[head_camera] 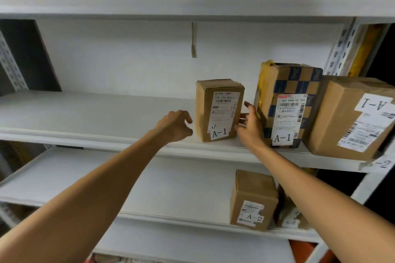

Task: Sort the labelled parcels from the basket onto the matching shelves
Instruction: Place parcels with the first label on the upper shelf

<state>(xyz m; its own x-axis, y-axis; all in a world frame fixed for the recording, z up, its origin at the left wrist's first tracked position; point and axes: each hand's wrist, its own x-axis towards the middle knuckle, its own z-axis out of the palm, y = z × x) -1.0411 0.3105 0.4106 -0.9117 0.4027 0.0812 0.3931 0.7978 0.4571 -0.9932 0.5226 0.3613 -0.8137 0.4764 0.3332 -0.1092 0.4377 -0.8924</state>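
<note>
Left hand (pixel 175 126), centre frame: loosely curled, empty, just beside A-1 parcel (pixel 219 111). Right hand (pixel 250 127): fingers spread, touching parcel's side. Step: shelving, seemingly complete. Next: release, fetch another.

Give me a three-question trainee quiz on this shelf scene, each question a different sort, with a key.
1. True or false: the small parcel between the left hand and right hand is labelled A-2.
2. How many parcels on the middle shelf show A-1? A) two B) three C) five
3. Fill in: the labelled box on the lower shelf reads ___.
Key: 1 false; 2 B, with the chequered parcel and the large parcel; 3 A-2.
</note>
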